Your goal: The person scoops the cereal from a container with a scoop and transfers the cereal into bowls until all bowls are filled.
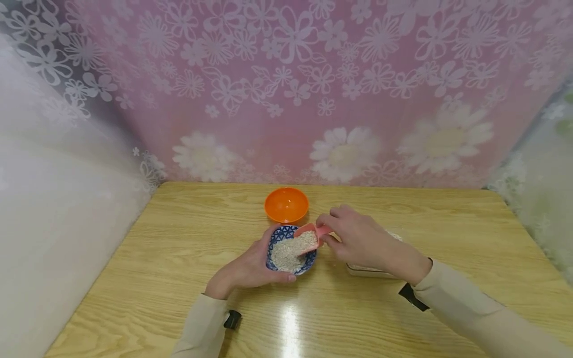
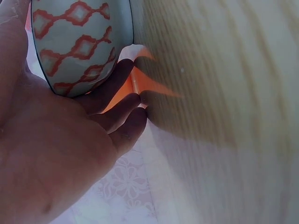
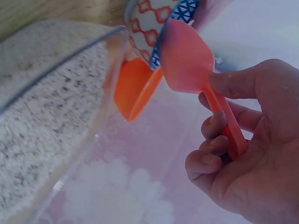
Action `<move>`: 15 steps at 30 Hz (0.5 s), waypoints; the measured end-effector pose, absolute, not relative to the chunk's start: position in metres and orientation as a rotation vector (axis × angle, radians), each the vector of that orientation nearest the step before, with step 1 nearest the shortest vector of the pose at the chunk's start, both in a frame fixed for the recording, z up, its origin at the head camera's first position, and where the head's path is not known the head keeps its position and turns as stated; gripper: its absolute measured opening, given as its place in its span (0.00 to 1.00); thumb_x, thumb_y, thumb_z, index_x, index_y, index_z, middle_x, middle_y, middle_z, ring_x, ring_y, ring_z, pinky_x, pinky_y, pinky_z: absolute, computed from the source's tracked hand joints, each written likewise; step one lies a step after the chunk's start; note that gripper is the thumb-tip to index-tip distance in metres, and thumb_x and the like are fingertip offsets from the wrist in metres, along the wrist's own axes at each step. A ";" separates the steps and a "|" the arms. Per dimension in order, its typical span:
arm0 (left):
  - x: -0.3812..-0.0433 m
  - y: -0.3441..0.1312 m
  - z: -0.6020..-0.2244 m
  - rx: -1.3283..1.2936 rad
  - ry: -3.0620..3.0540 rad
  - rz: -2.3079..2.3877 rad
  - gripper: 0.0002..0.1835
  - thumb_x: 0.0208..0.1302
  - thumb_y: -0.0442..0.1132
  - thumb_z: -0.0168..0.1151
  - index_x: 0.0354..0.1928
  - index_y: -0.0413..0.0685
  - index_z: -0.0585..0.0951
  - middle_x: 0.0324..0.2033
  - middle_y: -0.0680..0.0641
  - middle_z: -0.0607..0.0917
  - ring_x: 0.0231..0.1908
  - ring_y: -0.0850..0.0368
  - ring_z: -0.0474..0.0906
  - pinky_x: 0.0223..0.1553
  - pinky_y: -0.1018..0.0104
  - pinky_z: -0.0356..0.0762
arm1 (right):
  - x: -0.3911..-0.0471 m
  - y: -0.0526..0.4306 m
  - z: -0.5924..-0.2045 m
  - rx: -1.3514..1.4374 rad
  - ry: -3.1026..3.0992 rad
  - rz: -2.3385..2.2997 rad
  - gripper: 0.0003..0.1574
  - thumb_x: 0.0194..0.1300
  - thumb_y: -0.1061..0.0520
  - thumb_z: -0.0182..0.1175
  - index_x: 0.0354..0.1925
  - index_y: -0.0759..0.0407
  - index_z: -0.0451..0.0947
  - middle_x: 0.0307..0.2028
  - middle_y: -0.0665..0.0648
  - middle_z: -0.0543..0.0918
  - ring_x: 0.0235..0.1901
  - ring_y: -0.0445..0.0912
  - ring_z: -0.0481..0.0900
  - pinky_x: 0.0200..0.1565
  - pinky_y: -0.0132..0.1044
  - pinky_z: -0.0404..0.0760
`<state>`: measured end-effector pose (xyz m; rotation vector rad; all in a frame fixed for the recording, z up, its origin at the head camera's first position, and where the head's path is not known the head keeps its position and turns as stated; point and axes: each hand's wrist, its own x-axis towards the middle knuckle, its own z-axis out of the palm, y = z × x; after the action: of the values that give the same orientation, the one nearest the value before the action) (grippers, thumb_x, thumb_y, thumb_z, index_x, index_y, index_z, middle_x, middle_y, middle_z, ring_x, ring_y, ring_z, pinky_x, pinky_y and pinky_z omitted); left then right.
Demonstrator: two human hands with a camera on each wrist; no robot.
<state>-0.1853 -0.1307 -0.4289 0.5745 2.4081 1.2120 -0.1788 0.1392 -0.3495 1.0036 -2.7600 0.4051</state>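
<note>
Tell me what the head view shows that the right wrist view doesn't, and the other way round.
Only the head view shows the pale flakes lying in the blue-patterned bowl and on the pink scoop, plus both sleeves.

Only the right wrist view shows the red pattern on the bowl's outside and the scoop's underside.

Both show the right hand gripping the scoop's handle, the orange bowl, the container of flakes, part of the wooden table and the flowered backdrop.
</note>
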 end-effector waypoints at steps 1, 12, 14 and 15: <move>-0.185 -0.131 -0.429 0.574 2.412 1.210 0.65 0.50 0.59 0.80 0.81 0.62 0.45 0.74 0.50 0.65 0.69 0.51 0.67 0.72 0.44 0.66 | -0.178 0.139 -0.348 1.010 -2.746 0.385 0.06 0.66 0.56 0.67 0.42 0.51 0.82 0.29 0.48 0.75 0.29 0.42 0.66 0.27 0.31 0.69; -0.185 -0.130 -0.428 0.579 2.396 1.226 0.66 0.52 0.55 0.80 0.82 0.59 0.43 0.74 0.51 0.65 0.69 0.51 0.67 0.73 0.44 0.65 | -0.170 0.139 -0.341 1.071 -2.662 0.207 0.09 0.66 0.56 0.68 0.44 0.53 0.80 0.28 0.49 0.71 0.31 0.44 0.66 0.26 0.29 0.66; -0.184 -0.129 -0.428 0.576 2.396 1.226 0.66 0.52 0.55 0.80 0.82 0.58 0.43 0.75 0.51 0.64 0.69 0.51 0.67 0.73 0.44 0.65 | -0.168 0.139 -0.340 1.075 -2.654 0.197 0.09 0.66 0.56 0.68 0.44 0.53 0.80 0.28 0.49 0.70 0.31 0.44 0.65 0.26 0.29 0.65; -0.184 -0.129 -0.428 0.577 2.394 1.229 0.66 0.52 0.55 0.80 0.82 0.58 0.43 0.75 0.51 0.64 0.69 0.51 0.67 0.73 0.44 0.65 | -0.168 0.139 -0.340 1.080 -2.646 0.190 0.09 0.67 0.56 0.67 0.45 0.53 0.80 0.28 0.50 0.70 0.31 0.44 0.65 0.25 0.29 0.65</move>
<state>-0.1838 -0.1287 -0.4275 0.5774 2.3939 1.2288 -0.1678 0.1389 -0.3400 1.0796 -2.6460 0.1899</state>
